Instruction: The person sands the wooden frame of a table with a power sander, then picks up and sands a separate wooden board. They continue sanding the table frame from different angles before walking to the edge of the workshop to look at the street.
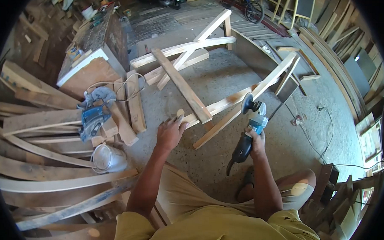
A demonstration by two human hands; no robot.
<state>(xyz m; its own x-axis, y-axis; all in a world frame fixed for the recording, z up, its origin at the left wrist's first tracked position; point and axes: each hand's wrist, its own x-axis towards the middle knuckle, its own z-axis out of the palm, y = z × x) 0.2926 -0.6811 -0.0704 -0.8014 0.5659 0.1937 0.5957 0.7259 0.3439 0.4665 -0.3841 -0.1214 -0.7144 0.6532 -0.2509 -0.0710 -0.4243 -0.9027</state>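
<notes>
My right hand (257, 141) is wrapped around the body of a blue-and-black angle grinder (256, 120). A dark round sanding disc (246, 103) on its head faces left, close to a pale wooden beam (228, 102) and apparently just off it. At the near left end of that beam, my left hand (171, 131) has its thumb and fingers closed about the wood. The beam belongs to a wooden frame lying on the floor. A flat crosspiece (180, 85) runs from it to another pale beam (186, 48) farther off.
On the left stand a blue power planer (91, 120), a white paint bucket (109, 158) and stacked curved planks (46, 165). Behind them is a wooden cabinet (93, 46). A power cord (305, 138) trails over the floor at right, and boards (333, 61) line the right wall.
</notes>
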